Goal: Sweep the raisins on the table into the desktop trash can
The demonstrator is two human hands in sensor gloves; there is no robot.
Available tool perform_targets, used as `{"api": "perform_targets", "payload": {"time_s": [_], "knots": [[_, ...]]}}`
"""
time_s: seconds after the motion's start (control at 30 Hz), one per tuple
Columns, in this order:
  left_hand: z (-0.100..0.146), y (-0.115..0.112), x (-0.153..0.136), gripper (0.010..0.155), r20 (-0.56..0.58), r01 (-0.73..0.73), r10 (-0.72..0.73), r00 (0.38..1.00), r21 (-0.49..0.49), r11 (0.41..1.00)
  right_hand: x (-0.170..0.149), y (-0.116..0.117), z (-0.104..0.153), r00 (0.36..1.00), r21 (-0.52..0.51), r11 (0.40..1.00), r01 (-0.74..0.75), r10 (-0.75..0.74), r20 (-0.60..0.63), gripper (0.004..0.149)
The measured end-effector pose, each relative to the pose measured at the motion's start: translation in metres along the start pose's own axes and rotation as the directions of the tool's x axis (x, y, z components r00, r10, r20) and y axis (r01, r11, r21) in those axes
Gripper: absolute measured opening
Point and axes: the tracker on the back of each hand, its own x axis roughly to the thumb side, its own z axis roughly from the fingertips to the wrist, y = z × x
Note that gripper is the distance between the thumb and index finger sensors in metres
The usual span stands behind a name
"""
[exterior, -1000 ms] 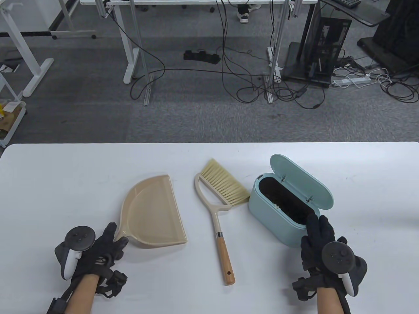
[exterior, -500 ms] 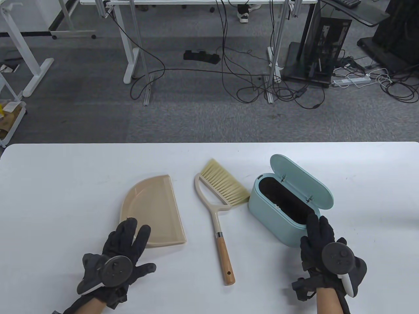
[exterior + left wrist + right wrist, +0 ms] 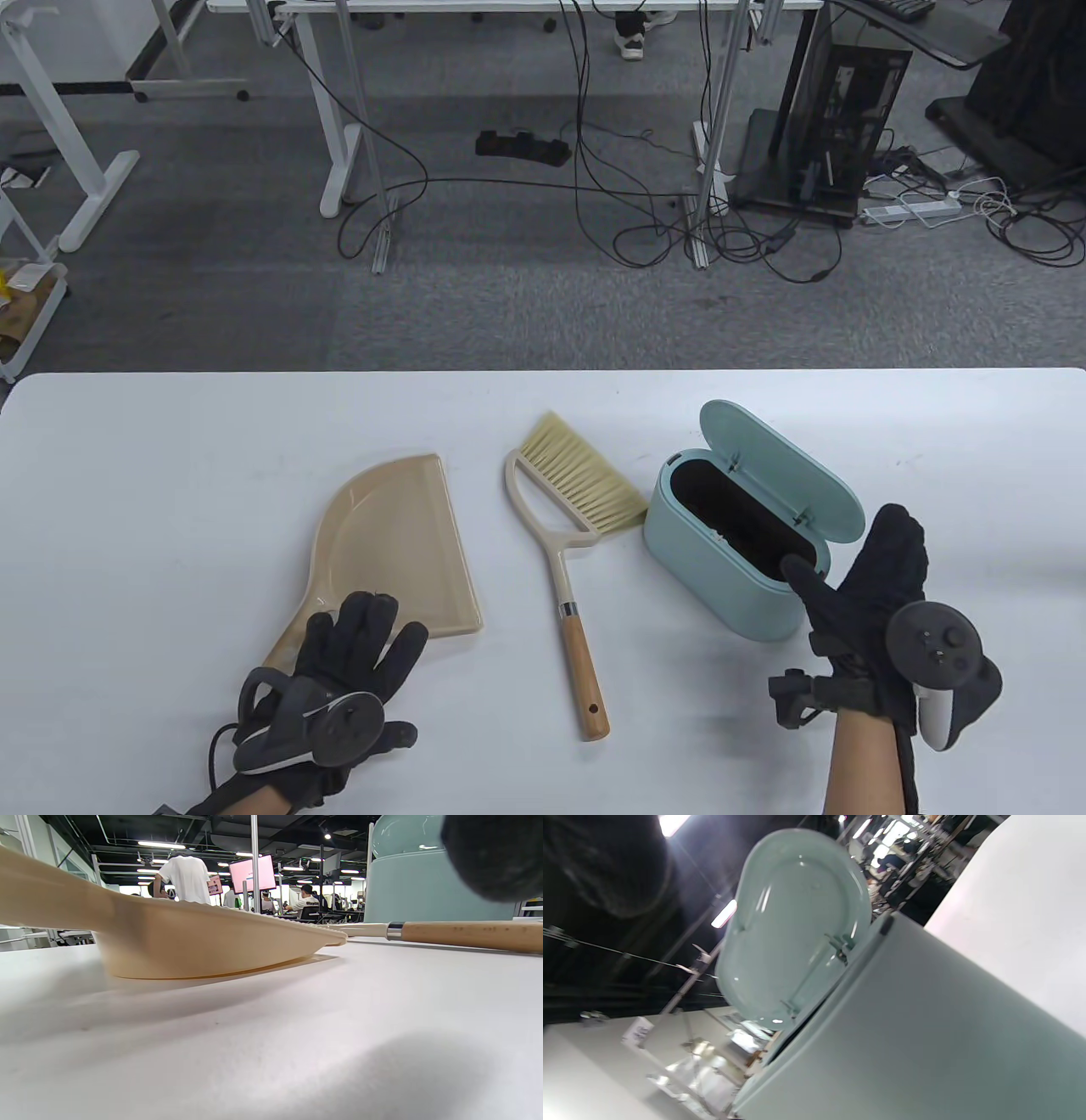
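A beige dustpan (image 3: 399, 535) lies left of centre, its handle pointing toward the near left. My left hand (image 3: 373, 624) lies with spread fingers over the pan's near edge, next to the handle; no grip shows. The brush (image 3: 560, 552), with pale bristles and a wooden handle, lies free in the middle. The teal trash can (image 3: 713, 564) stands at the right with its lid (image 3: 785, 467) up and dark contents inside. My right hand (image 3: 853, 556) is spread open at the can's near right end, thumb by the rim. No raisins show on the table. The left wrist view shows the dustpan (image 3: 191, 938) from low down.
The white table (image 3: 170, 475) stretches wide to both sides of the tools. In the left wrist view the brush handle (image 3: 466, 935) and the can (image 3: 424, 895) stand beyond the pan. The right wrist view shows the can's wall (image 3: 903, 1035) and raised lid (image 3: 797, 921) close up.
My left hand turned palm down onto the dustpan's near edge, and the pan swung so its handle shows at the near left. My right hand came off the can's near wall and opened, moving right.
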Motion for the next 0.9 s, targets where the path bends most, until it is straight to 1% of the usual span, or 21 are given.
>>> {"api": "perform_targets", "payload": {"time_s": [0.03, 0.07, 0.1, 0.13, 0.17, 0.2, 0.23, 0.27, 0.33, 0.4, 0.47, 0.6, 0.67, 0.73, 0.83, 0.9], "knots": [[0.000, -0.001, 0.001, 0.100, 0.008, -0.012, 0.012, 1.000, -0.017, 1.000, 0.009, 0.000, -0.007, 1.000, 0.033, 0.999, -0.010, 0.011, -0.030, 0.108], [-0.001, -0.002, 0.002, 0.099, 0.012, -0.025, 0.026, 1.000, -0.033, 0.999, 0.015, 0.001, -0.011, 0.999, 0.052, 0.999, 0.018, -0.015, -0.043, 0.107], [0.000, -0.003, 0.002, 0.099, 0.013, -0.045, 0.045, 0.999, -0.053, 0.998, 0.025, 0.003, -0.018, 0.997, 0.035, 0.998, 0.053, -0.051, -0.058, 0.107], [0.000, -0.003, 0.002, 0.099, 0.014, -0.052, 0.053, 0.998, -0.054, 0.997, 0.033, 0.005, -0.022, 0.998, 0.013, 0.999, 0.048, -0.047, -0.047, 0.106], [-0.001, -0.003, 0.002, 0.098, 0.017, -0.053, 0.054, 0.998, -0.047, 0.997, 0.042, 0.007, -0.025, 1.000, -0.021, 1.000, 0.002, -0.002, -0.023, 0.106], [-0.002, -0.003, 0.002, 0.098, 0.016, -0.054, 0.055, 0.998, -0.044, 0.998, 0.052, 0.012, -0.029, 0.995, -0.058, 0.993, -0.103, 0.103, -0.006, 0.105], [-0.003, -0.003, 0.001, 0.098, 0.012, -0.058, 0.058, 0.998, -0.044, 0.997, 0.058, 0.016, -0.031, 0.982, -0.059, 0.981, -0.186, 0.187, 0.009, 0.105], [-0.003, -0.002, 0.001, 0.098, 0.011, -0.066, 0.066, 0.998, -0.044, 0.997, 0.067, 0.024, -0.033, 0.953, -0.054, 0.952, -0.300, 0.302, 0.017, 0.103], [-0.003, -0.002, 0.000, 0.098, 0.012, -0.067, 0.068, 0.998, -0.038, 0.997, 0.077, 0.036, -0.035, 0.923, -0.048, 0.923, -0.382, 0.384, 0.025, 0.103], [-0.003, -0.003, 0.000, 0.098, 0.007, -0.068, 0.069, 0.998, -0.043, 0.997, 0.084, 0.046, -0.036, 0.903, -0.043, 0.903, -0.427, 0.429, 0.035, 0.101], [-0.003, -0.004, -0.001, 0.098, 0.004, -0.071, 0.072, 0.997, -0.049, 0.996, 0.092, 0.054, -0.038, 0.873, -0.035, 0.873, -0.486, 0.487, 0.016, 0.101], [-0.003, -0.003, -0.002, 0.097, -0.004, -0.071, 0.070, 0.998, -0.054, 0.996, 0.099, 0.066, -0.041, 0.838, 0.041, 0.838, -0.545, 0.545, -0.001, 0.101], [-0.002, -0.002, -0.002, 0.097, -0.007, -0.074, 0.073, 0.997, -0.049, 0.996, 0.103, 0.069, -0.035, 0.808, -0.003, 0.808, -0.589, 0.589, 0.027, 0.101], [-0.002, -0.002, -0.002, 0.097, -0.006, -0.077, 0.077, 0.997, -0.044, 0.996, 0.105, 0.075, -0.026, 0.782, -0.037, 0.787, -0.616, 0.616, 0.097, 0.097], [-0.003, -0.007, 0.000, 0.097, 0.011, -0.073, 0.073, 0.997, -0.062, 0.995, 0.102, 0.093, -0.005, 0.711, -0.064, 0.734, -0.676, 0.672, 0.207, 0.088], [-0.003, -0.009, 0.000, 0.097, 0.014, -0.067, 0.068, 0.998, -0.076, 0.995, 0.092, 0.109, 0.009, 0.672, -0.074, 0.707, -0.704, 0.696, 0.255, 0.088]]}}
